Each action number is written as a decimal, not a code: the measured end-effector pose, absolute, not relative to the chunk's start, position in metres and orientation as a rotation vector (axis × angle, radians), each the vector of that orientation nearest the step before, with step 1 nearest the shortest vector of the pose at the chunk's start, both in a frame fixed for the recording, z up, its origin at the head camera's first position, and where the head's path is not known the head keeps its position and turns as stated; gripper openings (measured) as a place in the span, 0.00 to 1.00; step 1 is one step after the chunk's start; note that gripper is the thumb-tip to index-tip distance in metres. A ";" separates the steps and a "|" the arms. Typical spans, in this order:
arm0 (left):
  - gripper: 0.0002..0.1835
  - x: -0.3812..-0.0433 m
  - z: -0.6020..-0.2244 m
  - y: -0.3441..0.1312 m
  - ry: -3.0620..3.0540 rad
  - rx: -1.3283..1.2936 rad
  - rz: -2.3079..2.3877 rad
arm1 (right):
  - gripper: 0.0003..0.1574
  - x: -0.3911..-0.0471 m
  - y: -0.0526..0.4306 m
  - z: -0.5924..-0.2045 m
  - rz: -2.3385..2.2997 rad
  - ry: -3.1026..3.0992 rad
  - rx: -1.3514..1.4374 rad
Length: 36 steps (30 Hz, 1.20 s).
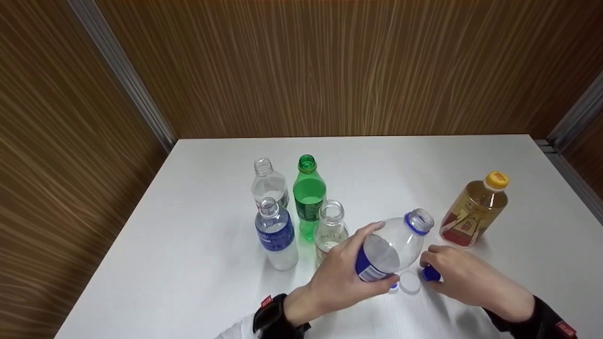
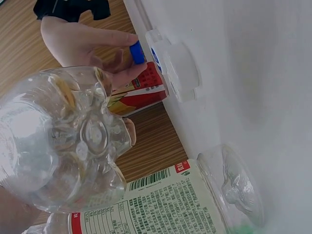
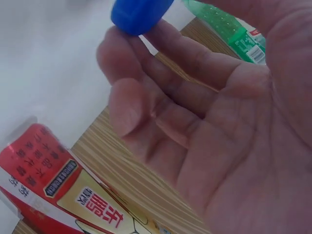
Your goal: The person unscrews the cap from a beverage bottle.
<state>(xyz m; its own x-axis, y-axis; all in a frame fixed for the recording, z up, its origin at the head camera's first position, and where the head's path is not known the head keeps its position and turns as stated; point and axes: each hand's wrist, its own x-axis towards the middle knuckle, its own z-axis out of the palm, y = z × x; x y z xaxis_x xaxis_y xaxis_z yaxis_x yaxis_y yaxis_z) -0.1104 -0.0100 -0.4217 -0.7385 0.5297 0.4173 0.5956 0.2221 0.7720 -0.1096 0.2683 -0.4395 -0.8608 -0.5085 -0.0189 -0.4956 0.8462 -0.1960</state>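
My left hand point(image 1: 337, 280) grips a clear plastic bottle point(image 1: 398, 242) with a blue label, tilted so its uncapped mouth points up and right. A blue ring circles its neck. In the left wrist view the base of this bottle point(image 2: 92, 136) faces the camera. Low over the table at the right, my right hand point(image 1: 464, 278) pinches a blue bottle cap point(image 1: 430, 273) between thumb and fingers. The right wrist view shows part of that cap point(image 3: 139, 14) at the fingertips. Between the hands, white caps point(image 1: 410, 282) lie on the table.
Several uncapped bottles stand left of my hands: a clear one point(image 1: 269, 186), a green one point(image 1: 309, 190), a blue-labelled one point(image 1: 275, 235) and a wide-mouthed one point(image 1: 331, 228). A yellow-capped bottle point(image 1: 473, 207) stands beyond my right hand. Wood-grain panels point(image 1: 330, 70) surround the white table point(image 1: 198, 226).
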 end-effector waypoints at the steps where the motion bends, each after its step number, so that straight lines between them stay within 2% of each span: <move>1: 0.45 -0.110 -0.422 -0.010 -2.401 -1.108 -1.563 | 0.16 -0.110 0.268 -0.441 -0.281 2.943 -0.805; 29: 0.45 -0.110 -0.423 -0.009 -2.377 -1.117 -1.576 | 0.19 -0.111 0.271 -0.448 -0.274 2.859 -0.754; 36: 0.45 -0.110 -0.424 -0.008 -2.369 -1.130 -1.536 | 0.20 -0.106 0.269 -0.436 -0.197 3.026 -0.729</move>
<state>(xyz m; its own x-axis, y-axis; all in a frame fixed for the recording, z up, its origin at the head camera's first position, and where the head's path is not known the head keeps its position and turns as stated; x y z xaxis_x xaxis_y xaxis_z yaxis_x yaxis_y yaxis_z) -0.1103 -0.0081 -0.4237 -0.7195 0.5267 0.4526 0.6282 0.2158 0.7475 -0.1060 0.2686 -0.4363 -0.8904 -0.4552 0.0078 -0.4523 0.8826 -0.1280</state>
